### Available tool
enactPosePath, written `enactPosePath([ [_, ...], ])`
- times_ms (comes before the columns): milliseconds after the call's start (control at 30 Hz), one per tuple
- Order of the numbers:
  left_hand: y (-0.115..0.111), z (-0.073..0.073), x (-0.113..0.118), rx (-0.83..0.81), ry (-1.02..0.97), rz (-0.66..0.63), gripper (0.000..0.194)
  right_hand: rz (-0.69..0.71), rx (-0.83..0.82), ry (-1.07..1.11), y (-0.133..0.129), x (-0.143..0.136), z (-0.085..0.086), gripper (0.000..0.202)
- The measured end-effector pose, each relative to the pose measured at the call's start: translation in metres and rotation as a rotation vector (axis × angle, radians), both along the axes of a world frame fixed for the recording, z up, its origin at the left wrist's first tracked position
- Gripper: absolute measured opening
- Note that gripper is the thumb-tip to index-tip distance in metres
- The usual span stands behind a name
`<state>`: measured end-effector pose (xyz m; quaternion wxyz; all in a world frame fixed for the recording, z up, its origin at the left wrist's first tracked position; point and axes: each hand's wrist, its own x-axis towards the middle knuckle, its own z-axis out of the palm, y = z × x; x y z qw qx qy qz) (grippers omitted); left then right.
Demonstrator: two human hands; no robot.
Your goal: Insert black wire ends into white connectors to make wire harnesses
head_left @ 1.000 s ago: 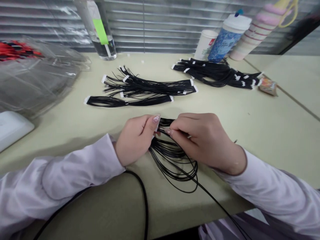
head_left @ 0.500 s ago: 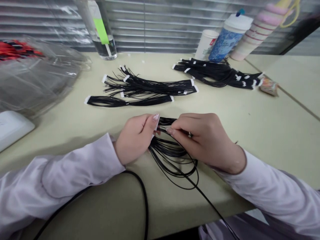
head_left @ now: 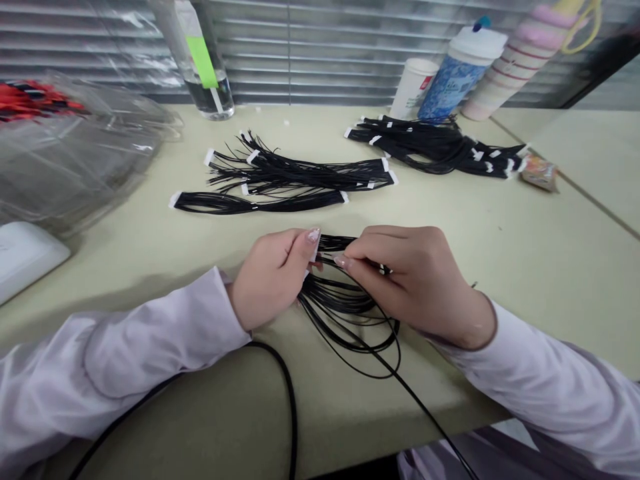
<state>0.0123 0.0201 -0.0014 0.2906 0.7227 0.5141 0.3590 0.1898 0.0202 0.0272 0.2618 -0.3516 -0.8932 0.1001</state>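
Observation:
My left hand (head_left: 275,273) is closed on a white connector (head_left: 315,252), its thumb lying along the edge. Thin black wires (head_left: 340,293) run rightward from the connector and loop below the fingers. My right hand (head_left: 413,283) pinches a single black wire (head_left: 367,293) between thumb and index finger, close to the connector. A small bare tip shows between the two hands. Whether that tip touches the connector I cannot tell. The left fingers beneath the connector are mostly hidden.
Wire bundles with white connectors (head_left: 300,175) lie beyond my hands, and another pile (head_left: 430,147) at back right. A plastic bag (head_left: 90,167) and a white device (head_left: 30,257) stand left. Bottles (head_left: 457,77) line the blinds. A thick black cable (head_left: 293,407) curves in front.
My right hand has shifted very slightly right with the wire, and the lower loops moved a little with it. My left hand stays in place.

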Motion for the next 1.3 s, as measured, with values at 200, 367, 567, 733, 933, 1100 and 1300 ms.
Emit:
enactPosePath([
  [200, -0.001, 0.004, 0.001, 0.001, 0.028, -0.027, 0.041, 0.011, -0.025, -0.048, 0.001, -0.001, 0.000, 0.018],
  [367, -0.002, 0.004, 0.001, -0.003, 0.038, -0.058, 0.040, 0.002, -0.042, -0.050, 0.001, -0.004, -0.002, 0.019],
  [567, -0.003, 0.001, 0.000, -0.021, -0.023, -0.072, 0.041, -0.045, -0.104, 0.009, 0.001, -0.005, -0.002, 0.019],
  [733, -0.003, -0.001, -0.002, -0.065, -0.041, -0.003, 0.040, -0.148, -0.353, 0.091, 0.010, 0.007, 0.008, 0.016],
  [933, -0.002, -0.005, -0.002, -0.172, -0.194, 0.100, 0.042, -0.187, -0.031, -0.137, 0.013, 0.019, 0.006, 0.019],
  [1100, 0.008, -0.007, 0.002, -0.265, -0.336, 0.324, 0.046, -0.315, 0.233, -0.217, -0.005, 0.019, 0.018, 0.034],
  [1300, 0.011, -0.011, 0.004, -0.277, -0.401, 0.365, 0.047, -0.130, -0.249, -0.332, -0.010, 0.015, 0.021, 0.038],
])
